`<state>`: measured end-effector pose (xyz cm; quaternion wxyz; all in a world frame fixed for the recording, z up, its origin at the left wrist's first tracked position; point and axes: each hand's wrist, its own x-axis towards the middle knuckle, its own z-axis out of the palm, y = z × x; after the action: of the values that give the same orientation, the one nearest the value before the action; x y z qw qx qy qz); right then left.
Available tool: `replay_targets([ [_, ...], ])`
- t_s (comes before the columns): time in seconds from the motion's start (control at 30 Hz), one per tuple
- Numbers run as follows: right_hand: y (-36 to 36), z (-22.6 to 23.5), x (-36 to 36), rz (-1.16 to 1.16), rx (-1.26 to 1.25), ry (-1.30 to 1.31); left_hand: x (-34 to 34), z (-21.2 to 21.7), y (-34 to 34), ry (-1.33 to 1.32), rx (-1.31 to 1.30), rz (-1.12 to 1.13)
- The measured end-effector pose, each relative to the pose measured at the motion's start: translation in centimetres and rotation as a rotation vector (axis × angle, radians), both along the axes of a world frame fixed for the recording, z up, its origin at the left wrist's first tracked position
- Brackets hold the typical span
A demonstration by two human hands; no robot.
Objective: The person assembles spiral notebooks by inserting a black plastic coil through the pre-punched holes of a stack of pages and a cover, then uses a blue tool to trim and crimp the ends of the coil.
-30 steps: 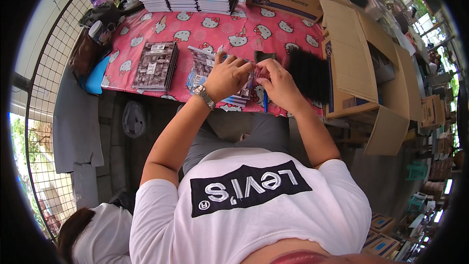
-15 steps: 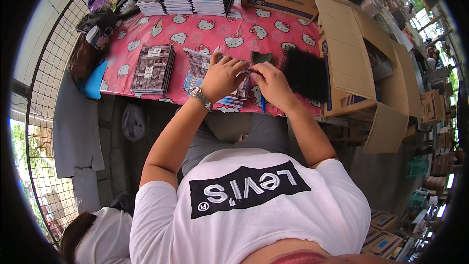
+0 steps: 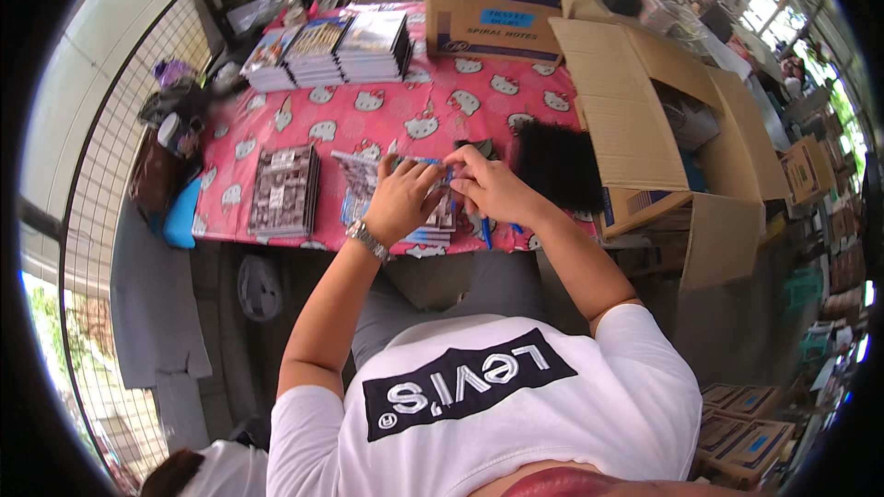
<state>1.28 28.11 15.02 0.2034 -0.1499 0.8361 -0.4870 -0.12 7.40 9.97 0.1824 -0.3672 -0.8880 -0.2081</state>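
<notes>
Both hands are pinching one small notebook [image 3: 440, 186] over the pink table [image 3: 368, 120]: left hand [image 3: 402, 202] grips its left edge, right hand [image 3: 493, 189] its right, above a stack.

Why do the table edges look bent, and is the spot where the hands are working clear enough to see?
Head view: fisheye bends the pink table and open cardboard box toward the black rim; daylight is even, washed out at the top-right windows; the left hand and right hand are fairly sharp, but the small packets under them lack detail.
</notes>
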Motion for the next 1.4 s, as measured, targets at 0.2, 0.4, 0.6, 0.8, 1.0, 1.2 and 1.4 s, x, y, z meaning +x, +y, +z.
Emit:
replay_targets([
  [0.2, 5.7, -18.1, -13.3, -0.469, 0.208, 0.211, -0.7, -0.1, 0.7, -0.04, -0.037, -0.061],
  [0.4, 3.4, -21.8, -12.1, -0.553, 0.628, 0.539, 0.4, -0.9, 0.0, 0.0, -0.048, 0.162],
  [0.6, 3.1, -7.8, -7.8, 0.005, -0.519, -0.019, 1.0, -2.3, -2.3, -0.074, -0.038, 0.286],
  [0.8, 4.2, -4.8, -5.0, 0.252, -0.363, -0.164, 1.2, -0.7, -0.4, -0.097, -0.04, 0.172],
  [1.0, 3.4, -4.6, -5.3, 0.227, -0.145, -0.046, 1.5, -1.1, -0.7, -0.102, -0.015, 0.131],
  [1.2, 2.8, -4.6, -5.3, 0.285, -0.41, -0.12, 1.3, -0.6, -0.9, -0.153, -0.03, 0.167],
  [1.4, 2.3, -4.9, -5.5, 0.186, -0.086, -0.013, 1.2, -0.9, -1.1, -0.184, -0.01, 0.155],
])
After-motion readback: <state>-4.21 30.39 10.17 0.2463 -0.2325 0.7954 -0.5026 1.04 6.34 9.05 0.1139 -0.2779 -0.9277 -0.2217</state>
